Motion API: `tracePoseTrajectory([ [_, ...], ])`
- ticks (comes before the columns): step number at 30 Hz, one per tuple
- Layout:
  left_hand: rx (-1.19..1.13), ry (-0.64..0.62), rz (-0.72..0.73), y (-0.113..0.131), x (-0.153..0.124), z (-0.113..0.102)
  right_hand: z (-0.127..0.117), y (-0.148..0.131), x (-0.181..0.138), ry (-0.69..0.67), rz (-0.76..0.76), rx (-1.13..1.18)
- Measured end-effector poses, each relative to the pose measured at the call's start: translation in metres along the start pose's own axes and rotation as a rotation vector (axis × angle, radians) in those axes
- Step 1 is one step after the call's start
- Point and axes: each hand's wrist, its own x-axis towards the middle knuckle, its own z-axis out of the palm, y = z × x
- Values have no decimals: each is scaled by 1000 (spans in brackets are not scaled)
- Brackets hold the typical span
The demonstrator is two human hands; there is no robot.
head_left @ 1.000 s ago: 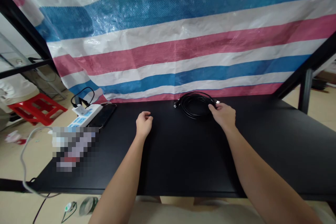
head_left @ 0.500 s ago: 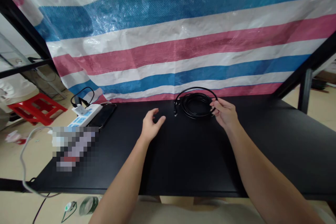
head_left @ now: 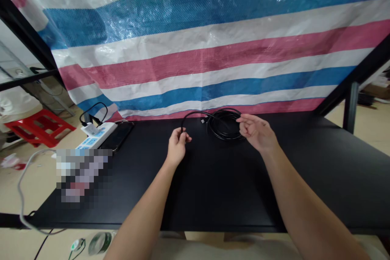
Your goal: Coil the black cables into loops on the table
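Observation:
A coiled black cable (head_left: 224, 125) lies at the back of the black table (head_left: 213, 178), against the striped tarp. My left hand (head_left: 177, 145) is closed in a pinch on one free end of the cable, and that strand arcs up and back toward the coil. My right hand (head_left: 255, 132) hovers at the coil's right side with fingers loosely spread, touching or just above the loops. A small plug tip shows at the coil's left edge.
A white power strip (head_left: 96, 135) and a dark phone (head_left: 118, 136) lie at the table's left back corner, beside a blurred-out patch. A striped tarp (head_left: 201, 48) hangs behind. A red stool (head_left: 36, 126) stands on the floor at left.
My left hand moved right and closed on a cable end, pulling a strand out of the coil. My right hand loosened from its grip on the coil and opened.

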Motion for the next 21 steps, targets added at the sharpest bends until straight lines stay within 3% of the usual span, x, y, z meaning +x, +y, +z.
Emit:
tracePoseTrajectory([
  [2, -162, 58, -60, 8, 4, -7, -9, 0, 4, 151, -51, 22],
  [4, -298, 113, -141, 17, 7, -15, -19, 2, 9, 388, -60, -64],
  [7, -456, 188, -271, 28, 9, -27, -35, 8, 15, 775, -72, -397],
  [9, -538, 205, -342, 33, 10, -33, -42, 13, 17, 862, -66, -662],
  [15, -674, 191, -442, 42, 7, -40, -46, 33, 16, 470, -55, -1259],
  [21, -708, 114, -463, 45, 4, -47, -36, 45, 15, 205, 17, -1495],
])
